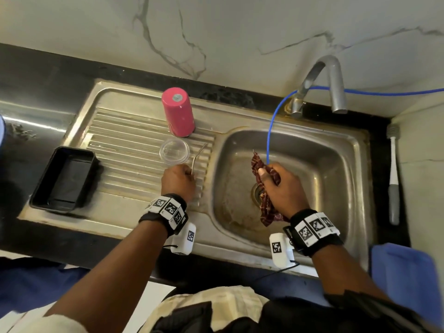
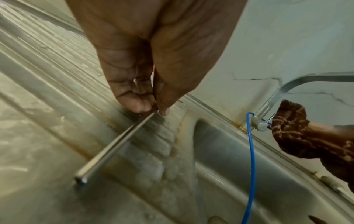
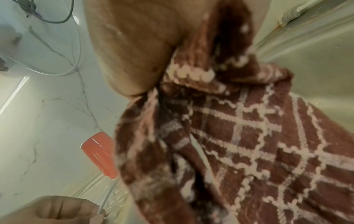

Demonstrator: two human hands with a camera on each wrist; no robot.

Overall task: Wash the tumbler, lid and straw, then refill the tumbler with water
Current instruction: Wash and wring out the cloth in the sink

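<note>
A pink tumbler (image 1: pixel 178 112) stands upside down at the back of the ribbed drainboard (image 1: pixel 125 150); it also shows in the right wrist view (image 3: pixel 99 153). A clear lid (image 1: pixel 174 151) lies just in front of it. My left hand (image 1: pixel 179 180) pinches one end of the bent metal straw (image 1: pixel 198 157) between thumb and fingers, and the straw (image 2: pixel 114 145) lies along the ribs. Over the sink basin (image 1: pixel 319 164), my right hand (image 1: pixel 281 186) grips a maroon checked cloth (image 1: pixel 268 207), which fills the right wrist view (image 3: pixel 239 144).
A grey tap (image 1: pixel 322 80) curves over the basin, with a thin blue hose (image 1: pixel 270 135) hanging into it. A black tray (image 1: pixel 64 179) sits on the drainboard's left end. A white and grey brush (image 1: pixel 393 169) lies on the counter to the right.
</note>
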